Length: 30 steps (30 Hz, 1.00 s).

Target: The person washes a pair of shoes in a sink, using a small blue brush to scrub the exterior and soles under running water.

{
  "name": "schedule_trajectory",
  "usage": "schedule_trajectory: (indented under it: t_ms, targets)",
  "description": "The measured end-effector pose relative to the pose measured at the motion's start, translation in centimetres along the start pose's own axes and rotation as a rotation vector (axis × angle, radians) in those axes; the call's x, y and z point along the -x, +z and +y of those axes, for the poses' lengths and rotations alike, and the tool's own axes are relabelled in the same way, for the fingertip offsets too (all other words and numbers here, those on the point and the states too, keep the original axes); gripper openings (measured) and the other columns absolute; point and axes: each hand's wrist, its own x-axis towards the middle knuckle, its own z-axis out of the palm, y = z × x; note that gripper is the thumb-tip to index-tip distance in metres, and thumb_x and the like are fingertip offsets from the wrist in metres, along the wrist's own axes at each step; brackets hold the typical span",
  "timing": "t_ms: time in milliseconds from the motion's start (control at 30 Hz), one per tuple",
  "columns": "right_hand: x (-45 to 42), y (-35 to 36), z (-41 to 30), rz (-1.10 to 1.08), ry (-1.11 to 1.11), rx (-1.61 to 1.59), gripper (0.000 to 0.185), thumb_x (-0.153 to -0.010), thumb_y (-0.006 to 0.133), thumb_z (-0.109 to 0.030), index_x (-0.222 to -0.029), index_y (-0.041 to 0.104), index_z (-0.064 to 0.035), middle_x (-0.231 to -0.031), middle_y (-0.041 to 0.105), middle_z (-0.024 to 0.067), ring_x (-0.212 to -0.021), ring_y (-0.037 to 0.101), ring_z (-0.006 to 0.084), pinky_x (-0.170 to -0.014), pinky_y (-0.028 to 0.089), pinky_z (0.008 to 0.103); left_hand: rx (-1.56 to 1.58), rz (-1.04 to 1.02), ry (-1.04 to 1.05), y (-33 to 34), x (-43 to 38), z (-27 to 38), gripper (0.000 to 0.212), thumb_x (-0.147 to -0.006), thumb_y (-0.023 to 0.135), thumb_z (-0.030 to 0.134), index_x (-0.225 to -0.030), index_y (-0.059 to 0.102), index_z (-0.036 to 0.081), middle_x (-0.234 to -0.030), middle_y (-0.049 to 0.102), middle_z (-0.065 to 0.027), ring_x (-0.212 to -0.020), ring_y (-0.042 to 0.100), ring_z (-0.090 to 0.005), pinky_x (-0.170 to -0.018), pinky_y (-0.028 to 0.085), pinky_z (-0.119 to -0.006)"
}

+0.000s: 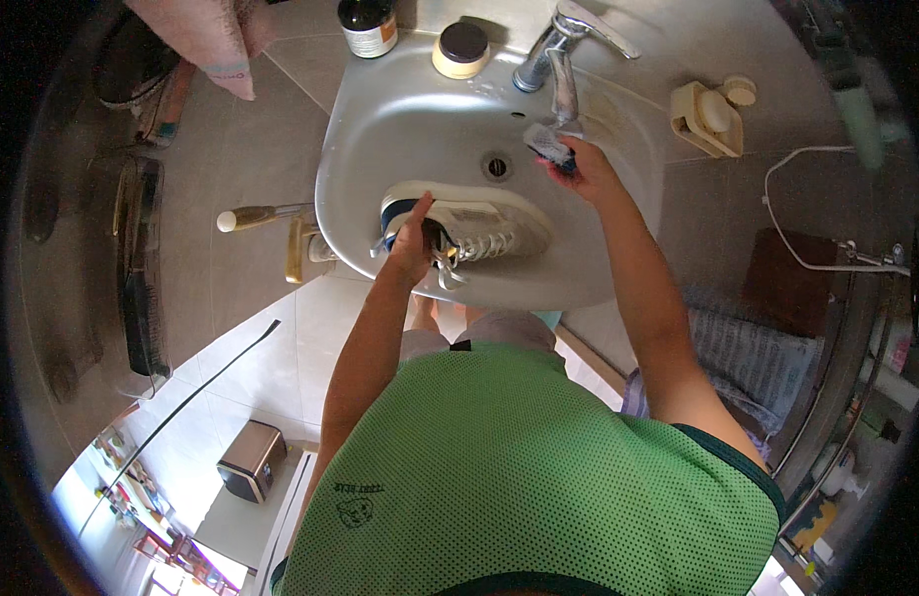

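Observation:
My left hand point(415, 242) grips a white lace-up sneaker point(497, 216) at its dark-blue-lined ankle opening. The shoe lies on its side in the front of the white washbasin point(333, 186), sole edge facing the drain point(497, 167) and toe pointing right. Its laces hang loose near my wrist. In my right hand point(585, 170) is a scrubbing brush point(550, 145) with pale, wet-looking bristles and a dark body. I hold it just below the spout of the chrome faucet point(564, 89), apart from the shoe. Whether water is running I cannot tell.
A dark bottle point(368, 30) and a dark-lidded jar point(461, 51) stand on the basin's back rim. To the right, a wall soap dish point(705, 119) holds pale soap. Handled tools point(258, 216) stick out left of the basin. A pink towel point(206, 45) hangs at upper left.

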Motion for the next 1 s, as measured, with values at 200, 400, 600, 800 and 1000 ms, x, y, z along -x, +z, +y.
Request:
schedule_trajectory:
  t_ms: [200, 400, 600, 800, 1000]
  targets:
    - [1.9, -3.0, 2.7, 0.039, -0.243, 0.623, 0.037, -0.082, 0.053, -0.019, -0.116, 0.048, -0.0072, -0.102, 0.054, 0.0076, -0.088, 0.054, 0.0172, -0.070, 0.050, 0.0303, -0.027, 0.300, 0.155, 0.1, -0.4, -1.7, 0.048, -0.078, 0.058, 0.034, -0.110, 0.047, 0.001, -0.104, 0.053, -0.0119, -0.094, 0.052, -0.0230, -0.082, 0.042, -0.034]
    - [2.3, -2.7, 3.7, 0.083, -0.143, 0.128, 0.035, -0.082, 0.053, -0.019, -0.114, 0.049, -0.0045, -0.098, 0.055, 0.0075, -0.084, 0.054, 0.0178, -0.075, 0.047, 0.0332, -0.806, 0.062, 0.516, 6.5, 3.7, 2.7, 0.030, -0.076, 0.062, 0.026, -0.092, 0.057, 0.001, -0.082, 0.060, -0.0075, -0.073, 0.058, -0.0179, -0.063, 0.046, -0.029]
    - [0.3, 0.9, 2.6, -0.157, -0.102, -0.096, 0.033, -0.083, 0.049, -0.019, -0.113, 0.049, -0.0065, -0.100, 0.054, 0.0065, -0.086, 0.053, 0.0191, -0.074, 0.047, 0.0325, -1.456, -0.012, 0.786, 8.8, 5.0, 3.6, 0.033, -0.073, 0.064, 0.030, -0.091, 0.058, 0.003, -0.083, 0.062, -0.0116, -0.078, 0.061, -0.0247, -0.067, 0.048, -0.034]
    - [6.4, -1.4, 7.2, 0.310, -0.306, 0.091, 0.040, -0.082, 0.052, -0.025, -0.120, 0.045, -0.0138, -0.100, 0.055, 0.0086, -0.085, 0.051, 0.0200, -0.063, 0.046, 0.0330, -1.729, -0.110, 0.705, 12.1, 1.7, 1.6, 0.045, -0.074, 0.057, 0.045, -0.079, 0.062, 0.000, -0.068, 0.060, -0.0197, -0.068, 0.059, -0.0327, -0.062, 0.046, -0.040]
    - [8.7, -1.2, 13.7, 0.696, -0.694, 0.228, 0.046, -0.084, 0.048, -0.020, -0.127, 0.035, -0.0095, -0.108, 0.046, 0.0168, -0.091, 0.046, 0.0279, -0.080, 0.040, 0.0404, -1.932, -0.198, 0.607, 15.6, -2.5, -1.9, 0.055, -0.079, 0.048, 0.047, -0.077, 0.060, -0.007, -0.070, 0.058, -0.0236, -0.072, 0.057, -0.0373, -0.067, 0.045, -0.042]
